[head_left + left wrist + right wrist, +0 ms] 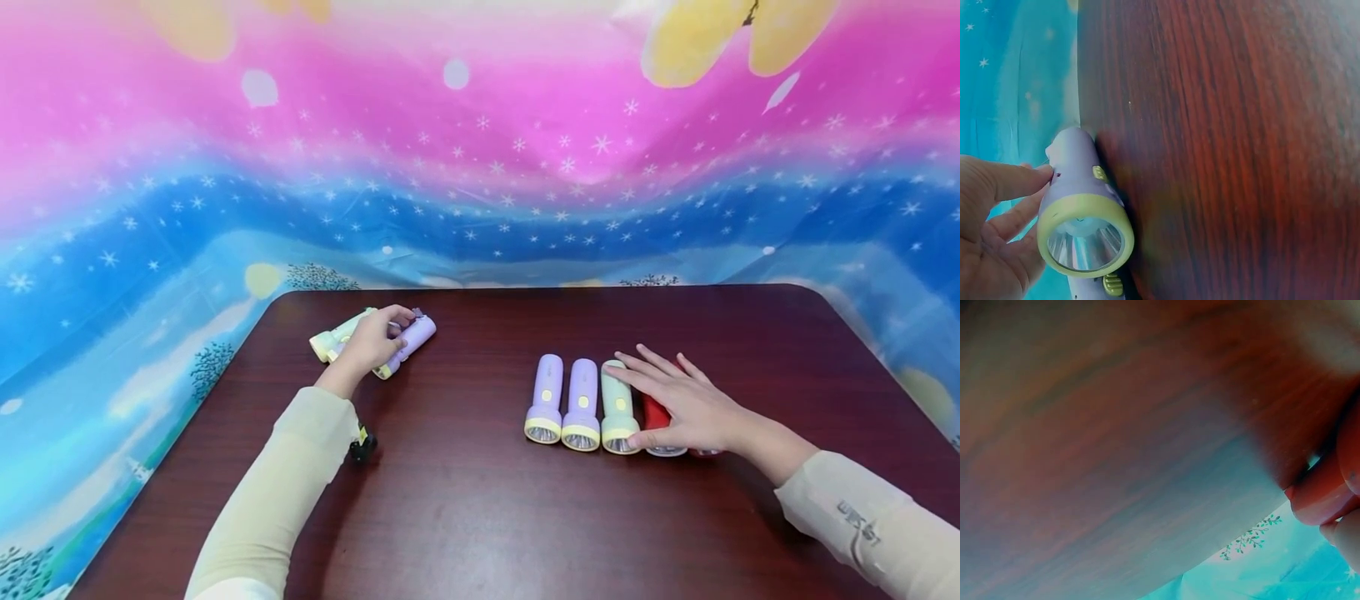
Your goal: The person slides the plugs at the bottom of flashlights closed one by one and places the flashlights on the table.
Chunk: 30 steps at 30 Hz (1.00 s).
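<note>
At the back left of the table, my left hand (pixel 369 340) pinches a purple flashlight (pixel 414 337) between thumb and fingers. Its yellow-rimmed lens (pixel 1085 244) faces the left wrist camera, and part of another purple flashlight (pixel 1094 289) shows below it. A pale green flashlight (pixel 326 343) lies beside that hand, partly covered by it. On the right, my right hand (pixel 693 404) spreads its fingers over a row of flashlights. Its fingers reach across a green flashlight (pixel 618 408) and a red flashlight (pixel 657 417); the palm hides much of the row's right end.
Two more purple flashlights, a left one (pixel 548 400) and a right one (pixel 582 404), stand in the row with lenses toward me. The dark wooden table (pixel 465 508) has a patterned cloth backdrop (pixel 480 167) behind it and along its sides.
</note>
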### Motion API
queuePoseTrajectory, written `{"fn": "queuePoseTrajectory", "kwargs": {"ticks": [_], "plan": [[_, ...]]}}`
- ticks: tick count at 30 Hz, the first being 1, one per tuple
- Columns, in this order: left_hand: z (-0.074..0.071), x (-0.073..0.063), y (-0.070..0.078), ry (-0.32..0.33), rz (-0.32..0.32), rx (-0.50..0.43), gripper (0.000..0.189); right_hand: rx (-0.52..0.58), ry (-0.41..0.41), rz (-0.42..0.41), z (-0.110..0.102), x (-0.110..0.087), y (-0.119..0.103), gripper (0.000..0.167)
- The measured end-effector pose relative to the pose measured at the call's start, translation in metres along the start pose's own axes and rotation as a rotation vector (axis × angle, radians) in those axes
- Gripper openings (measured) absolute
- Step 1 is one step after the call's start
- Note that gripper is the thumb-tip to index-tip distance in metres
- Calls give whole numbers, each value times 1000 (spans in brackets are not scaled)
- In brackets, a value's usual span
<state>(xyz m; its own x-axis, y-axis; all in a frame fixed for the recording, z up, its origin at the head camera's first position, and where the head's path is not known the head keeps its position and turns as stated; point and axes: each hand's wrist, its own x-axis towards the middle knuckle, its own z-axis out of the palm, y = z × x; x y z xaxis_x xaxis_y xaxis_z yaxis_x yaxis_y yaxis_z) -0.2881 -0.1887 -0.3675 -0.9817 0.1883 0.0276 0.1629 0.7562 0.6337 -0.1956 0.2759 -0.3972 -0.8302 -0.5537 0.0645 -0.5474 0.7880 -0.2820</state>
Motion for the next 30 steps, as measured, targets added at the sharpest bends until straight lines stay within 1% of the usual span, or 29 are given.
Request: {"fn": "queuePoseTrajectory", "kwargs": {"ticks": [4,10,16,23,30], "plan": [[0,1,-2,-23,-9,22,43,-5,5,-6,1,0,1,95],[1,3,-4,-57,-6,52,44,-11,-3,0,0,0,2,96],[4,2,-2,-101,-35,63,47,-8,-6,4,1,0,2,96],[6,3,-3,-117,-50,87,50,-11,-1,-4,1,1,2,95],[8,5,-7,-130,-41,95,51,-13,1,-2,2,0,3,96]]}}
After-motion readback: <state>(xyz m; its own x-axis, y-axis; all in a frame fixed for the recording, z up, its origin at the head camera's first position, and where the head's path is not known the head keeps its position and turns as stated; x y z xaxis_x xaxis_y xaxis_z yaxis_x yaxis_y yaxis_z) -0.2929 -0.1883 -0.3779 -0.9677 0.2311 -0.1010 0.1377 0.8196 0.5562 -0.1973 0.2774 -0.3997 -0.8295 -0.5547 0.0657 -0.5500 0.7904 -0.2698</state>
